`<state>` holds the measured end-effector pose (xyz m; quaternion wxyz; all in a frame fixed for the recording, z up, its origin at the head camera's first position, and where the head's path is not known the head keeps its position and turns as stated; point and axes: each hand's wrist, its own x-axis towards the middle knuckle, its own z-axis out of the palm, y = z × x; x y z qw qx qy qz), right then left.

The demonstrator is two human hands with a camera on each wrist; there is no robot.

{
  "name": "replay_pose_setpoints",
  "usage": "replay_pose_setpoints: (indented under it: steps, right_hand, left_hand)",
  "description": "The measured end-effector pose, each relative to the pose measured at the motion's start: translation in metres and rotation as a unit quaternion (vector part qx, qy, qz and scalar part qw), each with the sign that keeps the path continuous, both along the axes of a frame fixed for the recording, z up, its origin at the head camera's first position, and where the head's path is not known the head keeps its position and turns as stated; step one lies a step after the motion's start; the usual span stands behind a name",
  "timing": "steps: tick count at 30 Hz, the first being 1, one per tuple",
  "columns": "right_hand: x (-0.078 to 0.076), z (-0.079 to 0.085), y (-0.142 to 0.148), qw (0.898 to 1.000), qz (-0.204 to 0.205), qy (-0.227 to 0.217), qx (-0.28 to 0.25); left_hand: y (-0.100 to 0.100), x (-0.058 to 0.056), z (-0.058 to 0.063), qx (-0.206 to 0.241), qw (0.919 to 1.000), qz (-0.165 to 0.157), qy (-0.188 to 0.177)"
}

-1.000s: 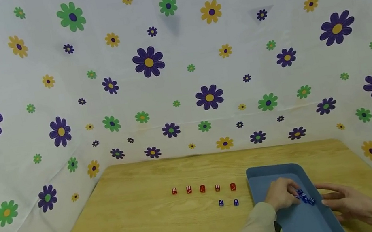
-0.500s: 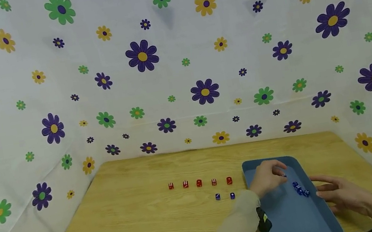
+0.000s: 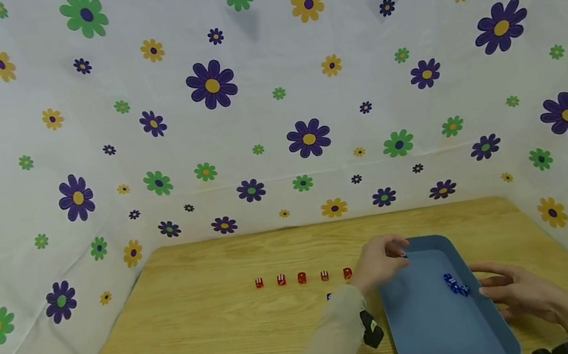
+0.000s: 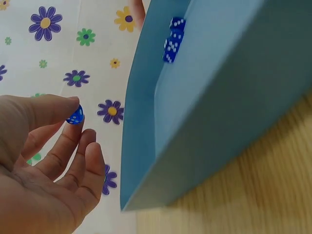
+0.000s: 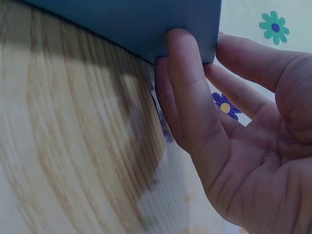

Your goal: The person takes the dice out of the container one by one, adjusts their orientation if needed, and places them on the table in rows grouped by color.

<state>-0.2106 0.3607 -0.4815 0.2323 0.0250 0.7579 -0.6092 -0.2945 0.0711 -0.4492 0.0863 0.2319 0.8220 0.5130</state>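
Observation:
My left hand pinches a blue die between thumb and fingertip, over the far left edge of the blue tray. In the left wrist view its other fingers are loosely bent beside the tray. Several blue dice lie clustered inside the tray by its right wall. My right hand is at the tray's right side, and the right wrist view shows relaxed fingers touching the outer wall. One blue die shows on the table; the left forearm hides the spot to its right.
Several red dice stand in a spaced row on the wooden table, left of the tray. A white cloth with printed flowers walls in the table at the back and sides.
My left hand has lifted a blue die from the cluster and carried it left and away to the tray's far left edge. The right hand stays by the tray. The head view has tilted slightly.

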Motion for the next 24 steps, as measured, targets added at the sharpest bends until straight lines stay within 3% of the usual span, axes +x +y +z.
replay_pose_setpoints:
  steps: [8, 13, 24]
  right_hand:
    - [-0.001, -0.003, 0.002, 1.000, -0.002, 0.002, -0.006]
    - [0.000, -0.003, 0.002, 1.000, 0.002, 0.005, -0.013]
    - [0.000, -0.003, 0.002, 1.000, -0.006, 0.005, -0.017]
  left_hand:
    - [-0.039, -0.007, 0.001, 0.005, 0.9999, -0.004, 0.016]
    - [-0.059, -0.009, -0.001, 0.000, 0.9997, 0.014, 0.021]
    - [-0.082, -0.009, 0.003, -0.011, 0.9991, 0.021, 0.035]
